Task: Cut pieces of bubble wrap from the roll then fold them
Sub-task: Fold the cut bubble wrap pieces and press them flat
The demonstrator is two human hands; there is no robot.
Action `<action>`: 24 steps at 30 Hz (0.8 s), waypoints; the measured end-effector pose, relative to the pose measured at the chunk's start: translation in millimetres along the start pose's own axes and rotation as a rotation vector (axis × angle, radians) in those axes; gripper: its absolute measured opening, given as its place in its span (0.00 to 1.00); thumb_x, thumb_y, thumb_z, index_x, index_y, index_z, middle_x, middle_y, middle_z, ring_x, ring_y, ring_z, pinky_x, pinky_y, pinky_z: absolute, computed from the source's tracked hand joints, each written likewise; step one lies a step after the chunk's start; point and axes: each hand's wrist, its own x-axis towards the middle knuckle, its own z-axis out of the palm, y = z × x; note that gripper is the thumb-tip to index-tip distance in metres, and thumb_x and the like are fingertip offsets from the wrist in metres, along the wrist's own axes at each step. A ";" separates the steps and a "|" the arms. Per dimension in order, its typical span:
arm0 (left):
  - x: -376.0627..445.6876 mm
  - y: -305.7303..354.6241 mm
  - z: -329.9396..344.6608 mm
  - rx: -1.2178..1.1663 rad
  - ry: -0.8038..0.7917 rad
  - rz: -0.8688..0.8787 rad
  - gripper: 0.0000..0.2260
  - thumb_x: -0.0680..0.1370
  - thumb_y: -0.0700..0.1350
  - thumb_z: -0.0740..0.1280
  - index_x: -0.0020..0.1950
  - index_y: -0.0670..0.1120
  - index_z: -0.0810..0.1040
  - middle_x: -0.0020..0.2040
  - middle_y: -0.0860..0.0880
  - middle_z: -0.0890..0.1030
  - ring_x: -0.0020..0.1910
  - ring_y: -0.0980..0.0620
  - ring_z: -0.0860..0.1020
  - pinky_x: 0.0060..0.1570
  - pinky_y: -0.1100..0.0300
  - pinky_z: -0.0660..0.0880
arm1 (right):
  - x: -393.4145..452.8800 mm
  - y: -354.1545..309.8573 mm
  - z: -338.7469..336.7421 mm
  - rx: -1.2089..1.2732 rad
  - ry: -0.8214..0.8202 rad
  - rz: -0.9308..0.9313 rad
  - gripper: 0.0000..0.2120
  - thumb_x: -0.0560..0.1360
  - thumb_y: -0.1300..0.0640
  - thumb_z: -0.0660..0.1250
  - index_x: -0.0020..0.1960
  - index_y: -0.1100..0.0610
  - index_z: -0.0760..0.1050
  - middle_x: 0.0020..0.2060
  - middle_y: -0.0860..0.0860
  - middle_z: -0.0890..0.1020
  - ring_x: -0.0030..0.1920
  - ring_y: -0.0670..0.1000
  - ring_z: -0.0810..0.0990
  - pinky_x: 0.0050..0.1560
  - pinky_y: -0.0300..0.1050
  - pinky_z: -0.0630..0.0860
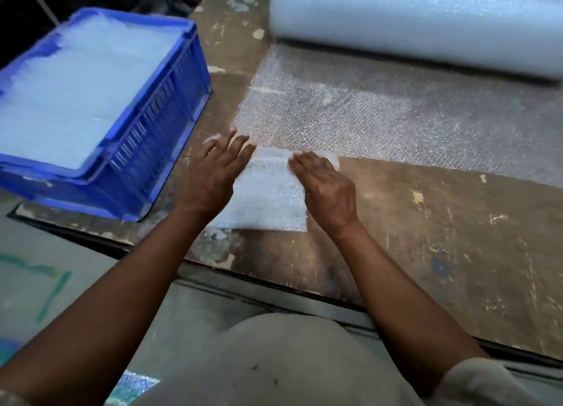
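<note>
A big roll of bubble wrap (pixel 426 24) lies across the back of the worn wooden table (pixel 426 238). Its loose sheet (pixel 365 116) spreads flat toward me. A small folded piece of bubble wrap (pixel 268 195) lies at the sheet's near left corner. My left hand (pixel 213 174) rests on the piece's left edge with fingers straight and spread. My right hand (pixel 326 186) presses flat on its right side, fingers together and pointing left.
A blue plastic crate (pixel 146 137) filled with stacked folded bubble wrap pieces stands at the table's left end. The table's front edge runs diagonally below my forearms. My lap in pale cloth fills the bottom centre.
</note>
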 end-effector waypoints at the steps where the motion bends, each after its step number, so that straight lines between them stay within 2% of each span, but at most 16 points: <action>1: -13.2 -4.1 5.8 0.017 -0.026 -0.012 0.33 0.75 0.30 0.48 0.79 0.39 0.72 0.79 0.39 0.73 0.81 0.37 0.67 0.74 0.39 0.67 | -7.2 -6.2 5.6 0.015 -0.031 0.015 0.26 0.71 0.78 0.67 0.65 0.62 0.84 0.63 0.59 0.86 0.64 0.59 0.85 0.63 0.56 0.82; 3: -38.6 -8.8 21.1 -0.004 -0.106 -0.050 0.34 0.74 0.31 0.48 0.79 0.39 0.72 0.79 0.38 0.73 0.81 0.36 0.67 0.74 0.39 0.68 | -24.7 -18.5 15.5 0.056 -0.199 0.081 0.29 0.68 0.77 0.69 0.66 0.62 0.83 0.64 0.59 0.85 0.66 0.60 0.83 0.66 0.58 0.81; 5: -57.2 -13.3 35.0 -0.079 -0.248 -0.108 0.33 0.75 0.32 0.53 0.81 0.40 0.69 0.81 0.38 0.70 0.83 0.37 0.64 0.76 0.39 0.66 | -37.8 -30.2 21.0 0.104 -0.431 0.157 0.31 0.67 0.71 0.71 0.71 0.62 0.79 0.68 0.60 0.82 0.71 0.61 0.80 0.72 0.60 0.75; 8: -73.6 -18.3 45.8 -0.135 -0.451 -0.164 0.34 0.79 0.40 0.63 0.86 0.43 0.61 0.85 0.42 0.63 0.86 0.42 0.58 0.81 0.43 0.58 | -46.5 -42.5 22.4 0.170 -0.642 0.220 0.31 0.75 0.58 0.64 0.77 0.64 0.72 0.75 0.62 0.76 0.78 0.62 0.71 0.80 0.57 0.62; 11: -84.2 -22.9 47.0 -0.181 -0.440 -0.148 0.36 0.80 0.56 0.55 0.86 0.42 0.61 0.84 0.42 0.65 0.85 0.41 0.59 0.82 0.43 0.59 | -51.0 -48.4 21.8 0.190 -0.677 0.247 0.32 0.81 0.49 0.61 0.80 0.63 0.68 0.78 0.61 0.71 0.81 0.59 0.66 0.83 0.51 0.54; 14: -88.6 -21.0 46.0 -0.163 -0.329 -0.079 0.39 0.81 0.63 0.53 0.86 0.41 0.60 0.84 0.42 0.65 0.85 0.41 0.59 0.82 0.41 0.60 | -51.7 -53.9 20.0 0.164 -0.685 0.199 0.36 0.81 0.42 0.61 0.83 0.62 0.63 0.81 0.60 0.67 0.83 0.58 0.62 0.84 0.51 0.52; 18: -90.0 -10.6 52.3 -0.074 -0.383 -0.023 0.44 0.80 0.71 0.51 0.88 0.43 0.53 0.87 0.44 0.56 0.87 0.46 0.52 0.85 0.47 0.49 | -47.6 -60.2 22.4 0.085 -0.791 0.112 0.41 0.81 0.38 0.59 0.85 0.61 0.55 0.84 0.59 0.60 0.85 0.56 0.55 0.85 0.51 0.48; 20: -93.2 -7.8 56.6 -0.096 -0.422 -0.048 0.46 0.79 0.73 0.47 0.88 0.44 0.50 0.88 0.45 0.52 0.87 0.48 0.47 0.85 0.49 0.44 | -45.6 -61.5 21.8 0.056 -0.824 0.099 0.41 0.82 0.38 0.58 0.86 0.60 0.52 0.85 0.58 0.57 0.86 0.55 0.52 0.85 0.52 0.48; 24: -93.5 -2.5 55.7 -0.100 -0.356 -0.056 0.46 0.79 0.71 0.50 0.88 0.41 0.52 0.87 0.43 0.54 0.87 0.46 0.49 0.85 0.49 0.46 | -40.9 -63.3 21.3 0.020 -0.815 0.055 0.41 0.81 0.41 0.61 0.86 0.60 0.54 0.85 0.57 0.59 0.85 0.55 0.55 0.85 0.51 0.49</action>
